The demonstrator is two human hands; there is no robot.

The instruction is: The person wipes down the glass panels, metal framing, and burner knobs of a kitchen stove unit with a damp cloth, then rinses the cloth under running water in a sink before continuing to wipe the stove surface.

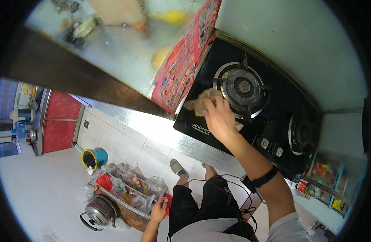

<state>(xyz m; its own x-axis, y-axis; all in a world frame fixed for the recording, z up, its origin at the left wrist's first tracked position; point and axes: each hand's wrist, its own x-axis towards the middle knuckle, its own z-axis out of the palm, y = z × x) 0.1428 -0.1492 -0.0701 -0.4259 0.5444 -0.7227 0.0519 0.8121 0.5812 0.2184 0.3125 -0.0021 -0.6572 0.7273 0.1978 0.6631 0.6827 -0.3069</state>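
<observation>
My right hand (220,121) presses a tan cloth (200,103) against the black glass top of a gas stove (188,118). The cloth is bunched under my fingers, and a pale end of it (239,126) shows beside my wrist. It lies at the left edge of the larger gas burner (244,87), close to a pan support. Down at my side, my left hand (159,210) hangs with loosely bent fingers and no held thing visible. Behind that hand are a red item (168,199) and a storage rack (134,208).
A pink printed sheet (185,66) stands along the stove's left side. Two control knobs (270,146) and a smaller burner (300,133) are to the right. A shelf with bottles (315,190) is beyond. A metal kettle (100,210) and a bucket (100,158) stand lower left.
</observation>
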